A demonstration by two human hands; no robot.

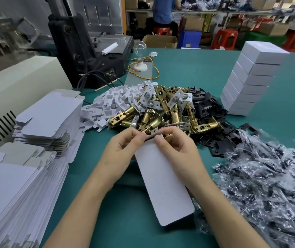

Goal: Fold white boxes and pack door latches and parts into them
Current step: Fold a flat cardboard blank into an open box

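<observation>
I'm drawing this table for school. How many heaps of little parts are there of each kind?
White piece heap: 1
Gold latch heap: 1
Black plate heap: 1
Clear bag heap: 1
Total: 4

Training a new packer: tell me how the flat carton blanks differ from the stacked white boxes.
The flat carton blanks lie unfolded, flaps showing; the stacked white boxes are folded and closed. The blanks sit in low, slipping piles at left; the boxes rise in one tall column at right. Both are white cardboard on the green table.
</observation>
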